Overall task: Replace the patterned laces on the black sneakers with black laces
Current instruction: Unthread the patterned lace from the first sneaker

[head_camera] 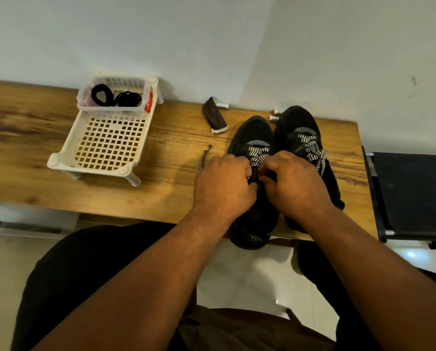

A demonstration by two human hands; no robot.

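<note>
Two black sneakers stand side by side on the wooden table, toes toward the wall. The left sneaker and the right sneaker both carry black-and-white patterned laces. My left hand and my right hand meet over the left sneaker's tongue, fingers curled and pinching its patterned lace. A loose end of that lace trails onto the table left of my left hand. Coiled black laces lie in a small clear bin at the back left.
The clear bin sits in a white slotted tray on the table. A dark pouch and small batteries lie by the wall. A black chair stands right of the table.
</note>
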